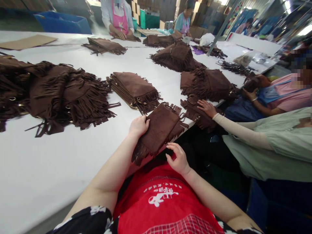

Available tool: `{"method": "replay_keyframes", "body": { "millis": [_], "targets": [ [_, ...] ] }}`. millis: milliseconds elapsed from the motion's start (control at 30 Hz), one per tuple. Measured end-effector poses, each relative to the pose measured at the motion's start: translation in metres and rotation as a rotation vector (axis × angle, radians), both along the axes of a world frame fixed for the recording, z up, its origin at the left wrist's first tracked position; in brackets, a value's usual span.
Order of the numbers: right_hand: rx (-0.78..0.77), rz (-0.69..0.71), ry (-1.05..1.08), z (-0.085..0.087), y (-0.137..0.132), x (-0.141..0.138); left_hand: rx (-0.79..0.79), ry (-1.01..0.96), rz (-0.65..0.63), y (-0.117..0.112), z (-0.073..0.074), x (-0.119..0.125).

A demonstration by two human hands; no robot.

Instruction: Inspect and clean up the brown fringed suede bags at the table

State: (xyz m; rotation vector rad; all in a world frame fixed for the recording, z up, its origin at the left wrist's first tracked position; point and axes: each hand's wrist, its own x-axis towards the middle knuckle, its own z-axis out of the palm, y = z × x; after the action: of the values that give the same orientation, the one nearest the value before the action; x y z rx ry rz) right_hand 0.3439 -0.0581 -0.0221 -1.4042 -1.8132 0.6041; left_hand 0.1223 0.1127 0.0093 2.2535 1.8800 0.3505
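Note:
A brown suede fringed bag (159, 130) lies at the near edge of the white table (48, 162), partly hanging over it. My left hand (138, 126) grips the bag's left edge, fingers curled over it. Just below the bag's lower edge is my right hand (177, 158), its fingers bent and its fingertips touching the fringe. Below both hands I see my red apron (165, 201).
Piles of the same brown fringed bags (60, 94) cover the table, with one stack (135, 89) just beyond my bag. A co-worker's hand (206, 108) rests on a bag to my right. More people work at the far side, next to blue bins and cardboard.

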Motion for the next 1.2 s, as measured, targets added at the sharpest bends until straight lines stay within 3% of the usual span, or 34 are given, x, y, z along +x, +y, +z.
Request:
{"method": "replay_keyframes", "body": {
  "millis": [100,267,467,700,833,900,1067,1200],
  "targets": [
    [0.029,0.047,0.120,0.009,0.009,-0.021,0.016,0.010,-0.004,0.000,-0.001,0.000],
    [-0.123,-0.077,0.276,-0.007,0.020,-0.045,0.018,-0.008,-0.005,-0.001,-0.003,-0.001],
    [-0.133,0.048,-0.017,-0.004,0.011,-0.030,0.023,-0.002,0.010,0.001,-0.005,-0.002],
    [-0.357,0.188,-0.604,-0.007,0.004,-0.016,-0.008,-0.029,0.009,0.001,-0.003,-0.002],
    [-0.464,0.223,-0.621,-0.016,-0.001,-0.001,-0.001,-0.032,0.019,0.001,-0.003,-0.002],
    [-0.359,0.168,-0.510,-0.014,-0.005,0.007,0.015,-0.021,0.012,0.001,-0.003,-0.002],
    [0.192,0.053,-0.251,-0.007,-0.001,-0.005,0.018,-0.003,0.013,0.001,-0.002,-0.002],
    [0.305,0.037,-0.197,-0.019,0.022,-0.030,0.011,-0.009,0.023,0.000,0.000,-0.001]
  ]
}}
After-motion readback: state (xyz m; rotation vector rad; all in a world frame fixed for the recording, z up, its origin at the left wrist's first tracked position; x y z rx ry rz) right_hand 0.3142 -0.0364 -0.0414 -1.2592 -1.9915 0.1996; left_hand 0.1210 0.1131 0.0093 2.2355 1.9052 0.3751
